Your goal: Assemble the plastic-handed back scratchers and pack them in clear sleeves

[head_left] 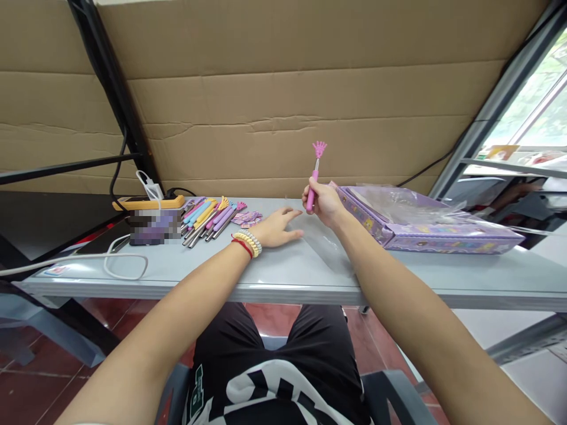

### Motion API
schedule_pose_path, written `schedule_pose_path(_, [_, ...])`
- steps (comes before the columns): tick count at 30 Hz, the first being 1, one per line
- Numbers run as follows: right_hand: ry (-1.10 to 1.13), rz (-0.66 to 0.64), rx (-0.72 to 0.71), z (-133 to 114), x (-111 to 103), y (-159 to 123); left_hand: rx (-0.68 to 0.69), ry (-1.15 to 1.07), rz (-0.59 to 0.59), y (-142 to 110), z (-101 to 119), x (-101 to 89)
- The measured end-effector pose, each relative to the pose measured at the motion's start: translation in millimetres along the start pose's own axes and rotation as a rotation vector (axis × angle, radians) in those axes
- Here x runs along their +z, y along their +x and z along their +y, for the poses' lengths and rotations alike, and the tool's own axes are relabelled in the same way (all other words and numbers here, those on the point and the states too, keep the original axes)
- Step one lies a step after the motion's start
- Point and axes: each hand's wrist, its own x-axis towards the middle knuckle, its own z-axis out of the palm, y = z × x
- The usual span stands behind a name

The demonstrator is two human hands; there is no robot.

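Observation:
My right hand (322, 203) is closed round the pink handle of a small telescopic back scratcher (316, 168), held upright with its pink hand-shaped head on top. My left hand (279, 227) lies flat on the grey table (283, 274), fingers spread, resting on a clear plastic sleeve (321, 239). Coil bands in yellow and red sit on my left wrist. To the left of that hand lies a pile of several more scratchers (210, 217) with pink, blue, yellow and purple handles, beside small pink labels (247, 218).
A flat purple box (425, 227) with clear plastic over it lies at the right. At the left are a power strip (148, 203), a blurred box (154, 227) and a white cable (119, 260). A cardboard wall stands behind the table.

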Motion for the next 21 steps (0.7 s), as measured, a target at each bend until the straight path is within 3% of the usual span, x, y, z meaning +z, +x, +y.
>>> schedule_pose_path(5, [-0.089,0.119,-0.054,3.8,8.9,-1.4,0.033,0.126,-0.042,0.1,7.1,5.0])
schedule_pose_path(11, [0.010,0.078,-0.162,4.2,8.8,-3.5,-0.085,0.137,-0.003,0.8,0.1,-1.4])
schedule_pose_path(16, [-0.045,0.044,-0.089,1.6,8.4,-4.3,-0.192,0.102,0.020,0.8,0.5,-2.5])
schedule_pose_path(21, [-0.100,0.074,-0.062,-1.7,10.6,-6.8,-0.073,0.132,-0.162,-0.1,4.6,4.8])
